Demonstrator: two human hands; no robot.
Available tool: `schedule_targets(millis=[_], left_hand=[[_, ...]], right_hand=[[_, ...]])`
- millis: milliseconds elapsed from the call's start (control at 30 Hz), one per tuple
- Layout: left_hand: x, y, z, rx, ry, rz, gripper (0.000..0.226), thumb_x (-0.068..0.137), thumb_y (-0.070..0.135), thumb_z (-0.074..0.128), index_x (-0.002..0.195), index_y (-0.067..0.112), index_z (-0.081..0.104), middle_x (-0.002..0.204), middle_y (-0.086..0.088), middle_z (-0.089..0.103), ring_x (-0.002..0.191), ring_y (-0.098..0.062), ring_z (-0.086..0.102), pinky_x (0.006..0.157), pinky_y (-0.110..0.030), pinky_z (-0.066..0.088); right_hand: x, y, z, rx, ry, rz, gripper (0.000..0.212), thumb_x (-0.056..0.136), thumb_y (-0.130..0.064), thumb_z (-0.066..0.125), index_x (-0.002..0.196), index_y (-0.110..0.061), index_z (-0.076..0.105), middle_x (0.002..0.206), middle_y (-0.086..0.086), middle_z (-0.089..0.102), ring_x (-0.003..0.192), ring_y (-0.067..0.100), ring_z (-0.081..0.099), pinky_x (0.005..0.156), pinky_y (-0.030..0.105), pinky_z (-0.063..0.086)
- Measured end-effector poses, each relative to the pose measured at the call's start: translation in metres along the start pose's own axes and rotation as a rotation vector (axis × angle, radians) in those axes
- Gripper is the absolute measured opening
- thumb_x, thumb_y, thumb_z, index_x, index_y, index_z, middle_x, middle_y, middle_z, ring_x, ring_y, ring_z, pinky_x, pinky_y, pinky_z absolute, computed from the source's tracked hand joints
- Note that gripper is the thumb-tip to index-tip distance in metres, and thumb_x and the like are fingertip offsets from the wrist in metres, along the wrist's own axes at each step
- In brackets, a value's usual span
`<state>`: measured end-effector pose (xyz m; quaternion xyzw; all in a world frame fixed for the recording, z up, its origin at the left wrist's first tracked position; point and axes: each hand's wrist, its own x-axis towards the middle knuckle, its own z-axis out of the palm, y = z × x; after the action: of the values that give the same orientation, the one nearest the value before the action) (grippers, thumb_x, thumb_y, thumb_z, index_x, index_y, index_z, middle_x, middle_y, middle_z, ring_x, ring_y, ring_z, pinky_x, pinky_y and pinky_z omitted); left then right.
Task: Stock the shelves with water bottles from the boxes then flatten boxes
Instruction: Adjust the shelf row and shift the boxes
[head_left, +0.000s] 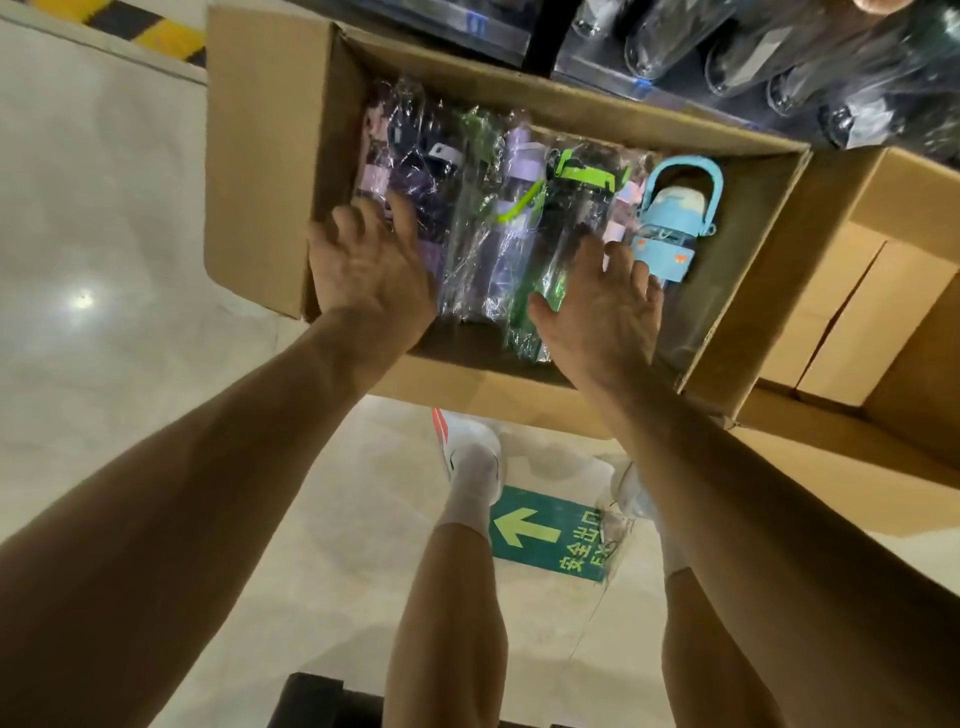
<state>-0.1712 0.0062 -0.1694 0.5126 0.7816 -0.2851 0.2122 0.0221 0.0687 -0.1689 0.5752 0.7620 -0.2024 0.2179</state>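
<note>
Wrapped bottles (498, 223) lie side by side in the open box (260, 156), centre frame. The left hand (371, 265) and right hand (597, 306) reach over them, fingers spread, gripping nothing. Best to take one bottle each mid-body and lift straight up, clear of the box walls; the shelf (597, 70) sits close, upper right.

"Where are the bottles (483, 234)?"

"In the open box (519, 117), lying side by side. The left hand (369, 265) rests on the left ones. The right hand (597, 306) rests just beside the end bottle (670, 228)."

"And around it?"

"A shelf (597, 70) behind, another box (857, 322) on the right, a floor sign (550, 540) in front, between the feet."
</note>
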Motion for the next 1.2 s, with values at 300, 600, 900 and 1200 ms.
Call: schedule_targets(millis=[300, 600, 900, 1200], left_hand=[[0.04, 0.015, 0.039, -0.606, -0.07, -0.189, 0.108, 0.085, 0.065, 0.071, 0.156, 0.004, 0.017, 0.139, -0.019, 0.047, 0.129, -0.039, 0.05, 0.104, -0.056, 0.046], [0.05, 0.021, 0.033, -0.989, -0.244, -0.364, 0.125, 0.044, 0.077, 0.077, 0.145, 0.014, 0.04, 0.131, -0.008, 0.056, 0.115, -0.028, 0.06, 0.1, -0.043, 0.055], [-0.038, 0.002, -0.016, -1.473, -0.345, -0.275, 0.087, 0.052, 0.034, 0.098, 0.126, 0.019, 0.054, 0.109, -0.007, 0.072, 0.094, -0.029, 0.075, 0.079, -0.042, 0.063], [-0.179, -0.013, -0.151, -1.602, -0.17, -0.245, 0.091, 0.054, 0.039, 0.098, 0.132, 0.022, 0.054, 0.111, -0.003, 0.076, 0.089, -0.022, 0.078, 0.073, -0.042, 0.065]], right_hand=[[0.036, -0.002, 0.067, 0.636, -0.218, 0.441, 0.121, 0.084, -0.072, 0.071, 0.163, -0.003, 0.01, 0.164, 0.02, 0.035, 0.146, 0.041, 0.042, 0.116, 0.048, 0.044], [0.057, 0.003, 0.072, 0.788, -0.264, 0.615, 0.116, 0.038, -0.075, 0.08, 0.133, -0.015, 0.051, 0.124, 0.009, 0.063, 0.101, 0.029, 0.067, 0.082, 0.041, 0.062], [-0.008, 0.033, -0.023, 1.016, -0.347, 0.574, 0.044, 0.08, -0.028, 0.088, 0.108, -0.012, 0.059, 0.088, 0.002, 0.065, 0.067, 0.012, 0.058, 0.042, 0.017, 0.041], [-0.13, 0.051, -0.194, 1.081, -0.33, 0.206, 0.055, 0.072, -0.03, 0.091, 0.119, -0.022, 0.065, 0.106, 0.0, 0.075, 0.091, 0.013, 0.072, 0.085, 0.027, 0.058]])
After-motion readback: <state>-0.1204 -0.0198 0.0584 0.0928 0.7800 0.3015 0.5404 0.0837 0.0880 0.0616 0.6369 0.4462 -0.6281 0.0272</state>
